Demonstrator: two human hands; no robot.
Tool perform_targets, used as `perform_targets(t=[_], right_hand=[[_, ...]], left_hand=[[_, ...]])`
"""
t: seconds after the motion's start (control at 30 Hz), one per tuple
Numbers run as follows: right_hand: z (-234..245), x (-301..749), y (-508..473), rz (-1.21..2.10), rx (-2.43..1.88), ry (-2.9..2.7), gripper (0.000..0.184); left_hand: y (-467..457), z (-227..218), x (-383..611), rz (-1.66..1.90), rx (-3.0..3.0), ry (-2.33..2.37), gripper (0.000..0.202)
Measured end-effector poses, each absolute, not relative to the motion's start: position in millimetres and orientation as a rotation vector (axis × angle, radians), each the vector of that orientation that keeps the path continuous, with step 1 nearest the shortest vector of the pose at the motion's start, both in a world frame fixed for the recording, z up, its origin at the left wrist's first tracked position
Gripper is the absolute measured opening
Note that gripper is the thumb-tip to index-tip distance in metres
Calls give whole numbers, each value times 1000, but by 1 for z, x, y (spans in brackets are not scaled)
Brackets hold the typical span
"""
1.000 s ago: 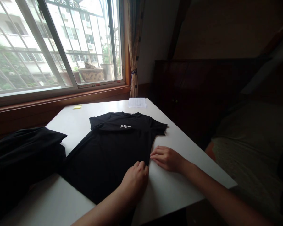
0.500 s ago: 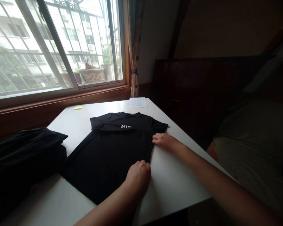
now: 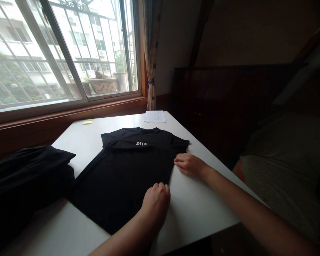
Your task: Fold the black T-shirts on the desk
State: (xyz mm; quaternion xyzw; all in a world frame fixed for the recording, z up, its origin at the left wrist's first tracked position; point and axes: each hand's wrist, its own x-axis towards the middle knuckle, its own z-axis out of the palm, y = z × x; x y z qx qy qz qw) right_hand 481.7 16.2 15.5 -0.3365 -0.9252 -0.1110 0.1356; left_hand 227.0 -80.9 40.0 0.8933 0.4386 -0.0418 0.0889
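The black T-shirt (image 3: 133,170) lies spread out on the white table (image 3: 202,199), its collar toward the far end and its hem on the near side, running down from the left. White lettering (image 3: 142,144) sits small on the upper part; just below it a soft ridge crosses the cloth, while the body looks mostly smooth and so dark that finer creases are lost. Both short sleeves stick out sideways, the right one close to the table's edge. From where I stand, the person's left hand (image 3: 156,199) is curled, knuckles up, on the shirt's right side; its fingertips are hidden, so I cannot tell whether it pinches the cloth. The right hand (image 3: 188,164) has its fingers drawn together at the same side, just below the sleeve, but I can't tell if fabric is caught between them. The left forearm lies across the view of the lower right corner and blocks it. A dark heap of cloth (image 3: 29,174) crowds the shirt's lower left corner. Beyond the collar are some papers (image 3: 155,116) and, farther left, a yellow pad (image 3: 87,122), near the barred window (image 3: 69,53) and its tied curtain (image 3: 151,64).
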Motion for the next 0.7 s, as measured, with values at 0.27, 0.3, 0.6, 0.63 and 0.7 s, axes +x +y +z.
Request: perform_targets(t=[0.27,0.3,0.6,0.63,0.7], right_hand=[[5,486,4,-229,-1040,-2558,32],[3,486,4,-221,-1043,-2541,33],[-10,486,-5,-218,-1146,-2422,37],[-9,486,-6,-222,-1151,-2423,36],[-8,486,-7,-227,-1152,-2423,35]], left_hand=[[-87,15,218,-55,2925,1047,14],[-86,13,215,-33,2941,1022,14],[-67,19,189,399,2944,901,10],[-62,19,191,445,2923,911,11],[-52,16,198,525,2902,905,22]])
